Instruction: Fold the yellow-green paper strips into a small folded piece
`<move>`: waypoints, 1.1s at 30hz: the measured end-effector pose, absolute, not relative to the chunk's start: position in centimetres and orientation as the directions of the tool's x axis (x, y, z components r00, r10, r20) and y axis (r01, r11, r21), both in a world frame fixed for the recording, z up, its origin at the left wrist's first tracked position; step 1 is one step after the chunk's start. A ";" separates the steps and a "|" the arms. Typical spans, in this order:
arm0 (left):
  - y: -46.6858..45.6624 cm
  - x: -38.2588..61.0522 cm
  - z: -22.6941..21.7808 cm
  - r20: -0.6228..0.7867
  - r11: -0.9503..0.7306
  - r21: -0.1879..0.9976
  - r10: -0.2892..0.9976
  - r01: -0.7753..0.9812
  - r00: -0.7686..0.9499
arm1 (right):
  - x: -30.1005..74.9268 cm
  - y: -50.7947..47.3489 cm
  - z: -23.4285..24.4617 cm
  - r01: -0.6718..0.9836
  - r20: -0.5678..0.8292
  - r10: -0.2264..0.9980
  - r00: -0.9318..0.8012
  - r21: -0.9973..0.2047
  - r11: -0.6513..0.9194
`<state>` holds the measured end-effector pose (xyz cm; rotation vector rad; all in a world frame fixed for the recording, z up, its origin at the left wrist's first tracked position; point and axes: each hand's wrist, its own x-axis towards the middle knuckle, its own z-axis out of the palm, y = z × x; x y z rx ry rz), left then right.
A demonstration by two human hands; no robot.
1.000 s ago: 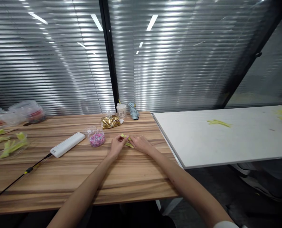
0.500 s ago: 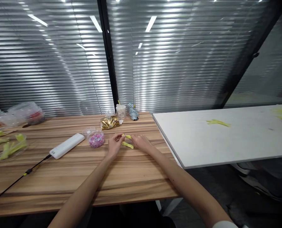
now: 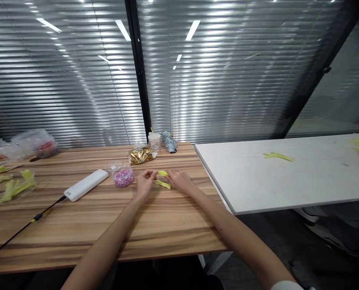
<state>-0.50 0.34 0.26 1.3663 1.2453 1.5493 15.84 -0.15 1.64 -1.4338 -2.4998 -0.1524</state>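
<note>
View from above a wooden desk (image 3: 107, 225), with two bare forearms reaching forward to its middle. The left hand (image 3: 145, 183) and the right hand (image 3: 181, 182) meet over a small yellow-green strip (image 3: 162, 173). The fingertips of each hand pinch one end of it, just above the desk top. A second strip (image 3: 163, 184) of the same colour lies flat on the wood just below it, between the two hands; whether either hand touches it is too small to tell.

Just left of the left hand stands a clear round tub (image 3: 123, 177) filled with small pink and purple pieces. Further left lies a white power strip (image 3: 85, 184), with a black cable (image 3: 25, 225) running off toward the near left corner. Behind the hands, by the window blinds, are a crumpled gold bag (image 3: 140, 155), a pale cup (image 3: 154, 141) and a grey-blue folded bundle (image 3: 169, 141). At the far left edge lie more yellow-green pieces (image 3: 15, 187) and clear plastic bags (image 3: 36, 141). A white desk (image 3: 288, 181) adjoins on the right, carrying a loose yellow-green scrap (image 3: 277, 156)
</note>
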 end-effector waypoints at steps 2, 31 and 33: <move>0.3 -0.5 0.2 0.274 -0.268 0.962 0.945 0.057 -0.179 | 15.8 0.0 1.5 0.863 0.257 0.838 -0.481 -0.030 0.504; 1.4 -1.7 -0.4 0.309 -0.290 0.951 0.881 0.105 -0.359 | 15.7 -0.3 1.5 0.869 0.306 0.843 -0.442 -0.085 0.487; 1.5 -2.0 -0.5 0.328 -0.297 0.945 0.864 0.139 -0.383 | 15.6 -0.5 1.5 0.844 0.295 0.824 -0.484 -0.092 0.529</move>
